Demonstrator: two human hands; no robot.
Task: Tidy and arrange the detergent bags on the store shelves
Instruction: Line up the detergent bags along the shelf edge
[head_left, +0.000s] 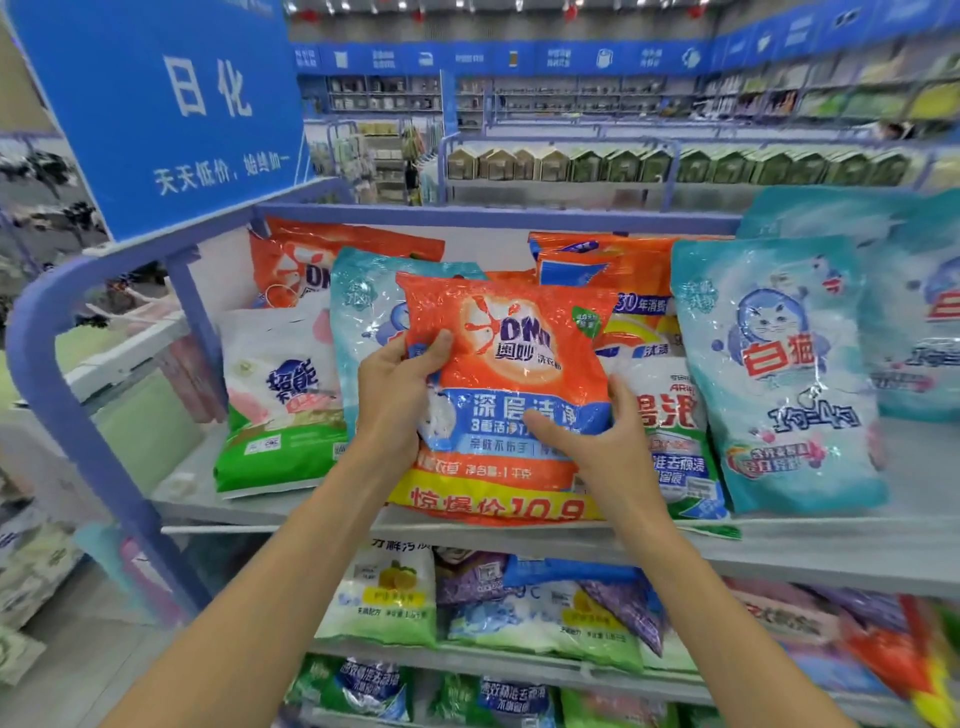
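gripping the orange detergent bag (519, 338) from both sides, the left hand (397, 387) curls round the bag's left edge, thumb laid on the front face and fingers hidden behind. the right hand (608, 441) curls round the lower right edge, thumb pressed across the blue band on the front. the bag stands upright at the front middle of the top shelf (831, 519), base at the shelf's front lip, overlapping the bags behind it. count on the top shelf: two pale blue cat-print bags in full view, one (363, 312) directly behind the held bag and one (774, 374) standing to its right, with more of that colour cut off at the right edge; one white-and-green bag (280, 410) at the left; one white bag with a green base (675, 431) just behind the right hand; one orange bag at the back left (296, 265); an orange stack at the back right (597, 260), number cannot be told. the lower shelf bags (384, 597) lie overlapped.
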